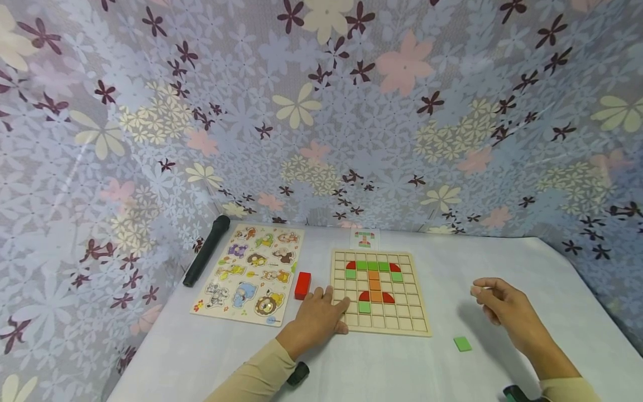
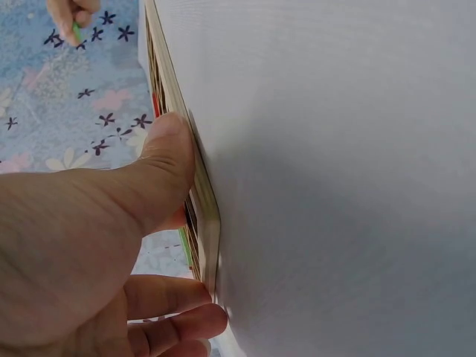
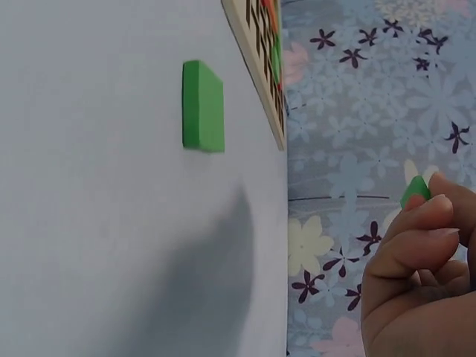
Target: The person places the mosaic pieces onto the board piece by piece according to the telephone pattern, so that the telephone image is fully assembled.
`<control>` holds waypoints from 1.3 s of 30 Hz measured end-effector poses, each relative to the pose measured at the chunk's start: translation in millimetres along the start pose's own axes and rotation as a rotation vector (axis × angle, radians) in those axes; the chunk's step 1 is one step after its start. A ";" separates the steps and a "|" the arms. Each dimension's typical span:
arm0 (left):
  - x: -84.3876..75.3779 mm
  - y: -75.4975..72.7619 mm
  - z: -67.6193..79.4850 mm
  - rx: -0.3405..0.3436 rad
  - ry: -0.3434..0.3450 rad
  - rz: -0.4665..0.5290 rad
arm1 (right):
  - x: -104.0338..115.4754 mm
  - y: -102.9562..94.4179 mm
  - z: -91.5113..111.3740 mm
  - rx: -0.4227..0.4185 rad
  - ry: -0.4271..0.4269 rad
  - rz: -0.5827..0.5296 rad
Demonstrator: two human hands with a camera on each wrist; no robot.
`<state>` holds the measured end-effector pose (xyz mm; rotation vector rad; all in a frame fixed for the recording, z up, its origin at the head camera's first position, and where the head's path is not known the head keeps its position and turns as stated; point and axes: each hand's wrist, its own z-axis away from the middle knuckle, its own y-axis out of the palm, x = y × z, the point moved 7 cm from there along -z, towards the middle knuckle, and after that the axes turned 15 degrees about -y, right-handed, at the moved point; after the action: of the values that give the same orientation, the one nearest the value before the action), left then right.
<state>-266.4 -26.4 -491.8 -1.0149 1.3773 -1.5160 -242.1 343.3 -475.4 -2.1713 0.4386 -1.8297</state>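
Wooden grid board [image 1: 380,292] with coloured tiles under flat left fingers [image 1: 335,304]; right fingers [image 3: 416,230] pinching green tile [image 3: 415,190].

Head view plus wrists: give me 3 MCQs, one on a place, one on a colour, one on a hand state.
1. Where does the loose flat green square tile lie?
A on the wooden grid board
B on the white table right of the board
C on the animal puzzle

2. What colour is the block beside the wooden grid board, on its left?
A red
B blue
C yellow

3. What is the right hand doing?
A lying flat
B pinching a small green piece
C gripping the black cylinder

Answers: 1 B, it sits on bare cloth off the board's corner; 2 A, the red block; 3 B, green shows between the fingers.
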 end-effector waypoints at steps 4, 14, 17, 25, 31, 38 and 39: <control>-0.1 -0.4 0.6 0.001 0.000 0.004 | 5.0 5.3 -2.0 -0.012 0.003 -0.020; 0.0 -2.2 1.3 -0.006 -0.001 -0.011 | 17.4 32.4 -14.8 0.022 -0.047 -0.063; 0.0 -2.0 1.7 -0.003 -0.001 -0.011 | 22.8 44.0 -18.4 0.044 -0.072 -0.102; -0.9 -2.6 1.6 -0.005 -0.001 -0.012 | 38.0 72.5 -26.5 0.109 -0.102 -0.154; -3.1 -2.1 2.2 -0.003 -0.002 -0.022 | 42.7 100.0 -30.8 0.173 -0.080 -0.176; -2.8 -4.3 2.1 -0.031 0.003 -0.036 | 46.6 131.5 -35.3 0.252 -0.076 -0.169; -2.9 -4.7 1.9 -0.032 0.004 -0.036 | 46.6 135.0 -35.8 0.259 -0.071 -0.175</control>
<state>-263.9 -24.1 -487.1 -1.0623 1.3972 -1.5272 -277.9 200.5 -480.0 -2.1414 -0.0058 -1.7752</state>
